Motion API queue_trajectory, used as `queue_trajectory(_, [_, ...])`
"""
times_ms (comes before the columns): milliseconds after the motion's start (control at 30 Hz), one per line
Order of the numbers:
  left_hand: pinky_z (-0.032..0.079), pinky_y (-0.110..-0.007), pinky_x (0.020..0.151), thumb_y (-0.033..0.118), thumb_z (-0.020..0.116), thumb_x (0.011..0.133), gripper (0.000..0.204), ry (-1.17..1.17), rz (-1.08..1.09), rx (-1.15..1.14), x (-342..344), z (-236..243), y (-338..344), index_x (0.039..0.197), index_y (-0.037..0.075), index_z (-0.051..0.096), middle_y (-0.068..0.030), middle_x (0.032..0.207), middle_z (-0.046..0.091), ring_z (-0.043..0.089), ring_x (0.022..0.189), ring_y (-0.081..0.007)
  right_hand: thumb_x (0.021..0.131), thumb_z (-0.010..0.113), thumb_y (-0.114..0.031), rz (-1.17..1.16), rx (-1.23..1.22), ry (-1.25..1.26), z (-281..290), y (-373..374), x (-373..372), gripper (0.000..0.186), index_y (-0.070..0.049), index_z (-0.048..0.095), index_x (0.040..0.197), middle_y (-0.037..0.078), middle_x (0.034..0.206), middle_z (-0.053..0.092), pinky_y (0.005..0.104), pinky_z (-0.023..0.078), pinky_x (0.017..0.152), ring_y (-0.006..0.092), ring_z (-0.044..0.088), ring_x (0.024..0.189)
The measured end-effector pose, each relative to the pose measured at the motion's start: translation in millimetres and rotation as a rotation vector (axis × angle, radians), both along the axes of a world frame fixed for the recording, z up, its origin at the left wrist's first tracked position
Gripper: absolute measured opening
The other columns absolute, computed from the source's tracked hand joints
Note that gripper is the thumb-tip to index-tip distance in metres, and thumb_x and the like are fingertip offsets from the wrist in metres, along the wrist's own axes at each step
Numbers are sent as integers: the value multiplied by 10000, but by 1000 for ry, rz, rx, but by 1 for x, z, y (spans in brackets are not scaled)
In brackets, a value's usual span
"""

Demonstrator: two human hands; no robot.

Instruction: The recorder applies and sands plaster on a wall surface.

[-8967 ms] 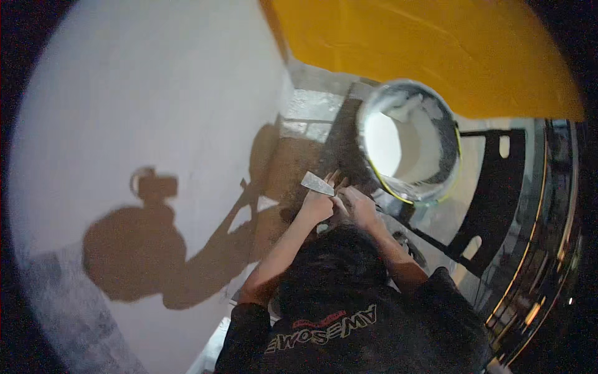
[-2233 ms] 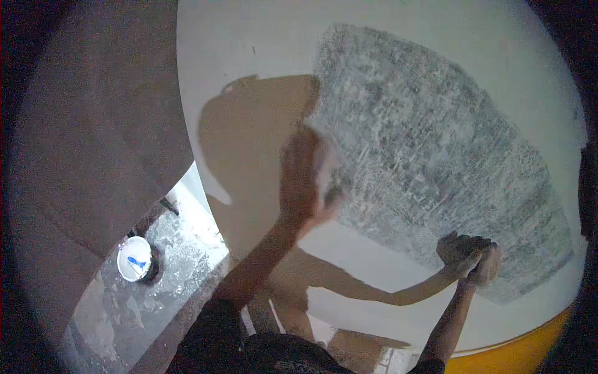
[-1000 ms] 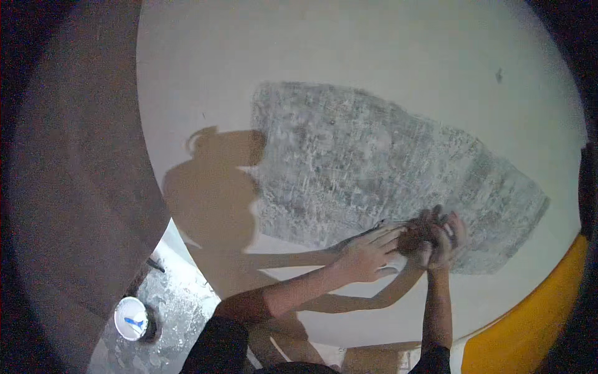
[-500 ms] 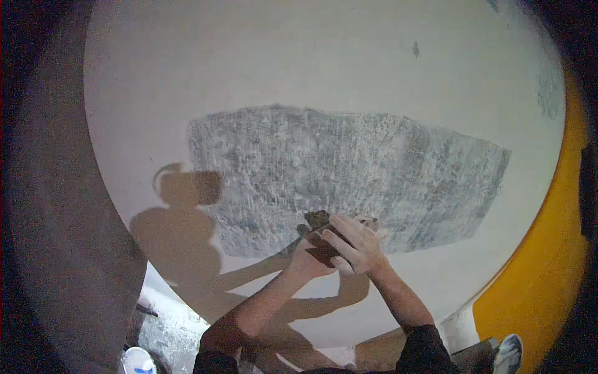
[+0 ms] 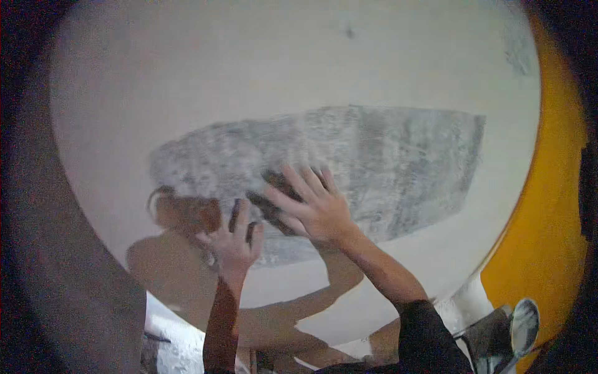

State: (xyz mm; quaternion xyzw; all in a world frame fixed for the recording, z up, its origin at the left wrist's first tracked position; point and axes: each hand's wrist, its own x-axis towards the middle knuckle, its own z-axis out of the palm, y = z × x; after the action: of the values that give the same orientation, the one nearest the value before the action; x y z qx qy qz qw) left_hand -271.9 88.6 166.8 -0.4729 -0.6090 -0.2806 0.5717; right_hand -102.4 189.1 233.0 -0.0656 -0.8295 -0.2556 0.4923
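A broad pale surface fills most of the view, with a rough grey patch (image 5: 405, 162) across its middle. My right hand (image 5: 317, 212) is over the patch, fingers spread, with dark shadow beside the fingers. Lower and to the left, my left hand (image 5: 235, 246) has its fingers apart near the patch's lower edge. I see nothing held in either hand. Both hands are slightly blurred, and whether they touch the surface I cannot tell.
The brown shadow (image 5: 168, 268) of a person falls on the pale surface. An orange area (image 5: 529, 243) borders it at right. At lower right are an oval grey-white thing (image 5: 525, 325) and a dark panel (image 5: 489, 336). A bright whitish area (image 5: 180, 343) lies at lower left.
My hands were together in front of the patch; now they are apart, fingers spread. The left has moved left, the right up and left. The view has shifted too.
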Motion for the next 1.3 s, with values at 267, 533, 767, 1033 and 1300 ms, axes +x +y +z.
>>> queue_trajectory(267, [63, -652, 973, 458, 542, 775, 692, -340, -144, -151, -16, -11, 17, 1325, 78, 362, -256, 1350, 298, 204, 1254, -481, 847, 448, -394, -426, -40, 540, 69, 95, 112, 544, -243, 327, 1355, 116, 1441, 200, 584, -89, 1007, 361, 56, 1340])
queue_trajectory(533, [64, -628, 990, 491, 599, 718, 769, -216, -46, -106, -9, -1, 20, 1336, 108, 349, -264, 1360, 268, 190, 1260, -479, 769, 560, -381, -639, -116, 465, 65, 51, 57, 622, -125, 388, 1309, 128, 1408, 270, 531, 109, 1050, 411, 75, 1321])
queue_trajectory(767, [90, -582, 1012, 407, 640, 678, 828, -335, -333, -165, -64, -48, 23, 1352, 77, 289, -261, 1368, 256, 199, 1272, -446, 737, 536, -561, 57, -106, 123, 76, 26, -5, 668, -317, 349, 1330, 61, 1423, 260, 576, -21, 1032, 327, 168, 1327])
queue_trajectory(1033, [86, -566, 1025, 373, 611, 708, 824, -445, -408, -132, -32, -56, 52, 1351, 19, 235, -259, 1379, 226, 179, 1288, -418, 847, 410, -264, -556, -321, 1080, 57, 198, 242, 593, -94, 226, 1384, 206, 1440, 118, 542, 17, 1041, 389, 11, 1333])
queue_trajectory(1300, [83, -549, 1038, 340, 582, 739, 823, -552, -397, -76, -80, -81, 35, 1349, -39, 181, -257, 1391, 196, 159, 1305, -390, 719, 577, -494, -92, -255, -16, -13, 66, 55, 646, -266, 415, 1302, 169, 1413, 236, 566, -2, 1040, 356, 151, 1322])
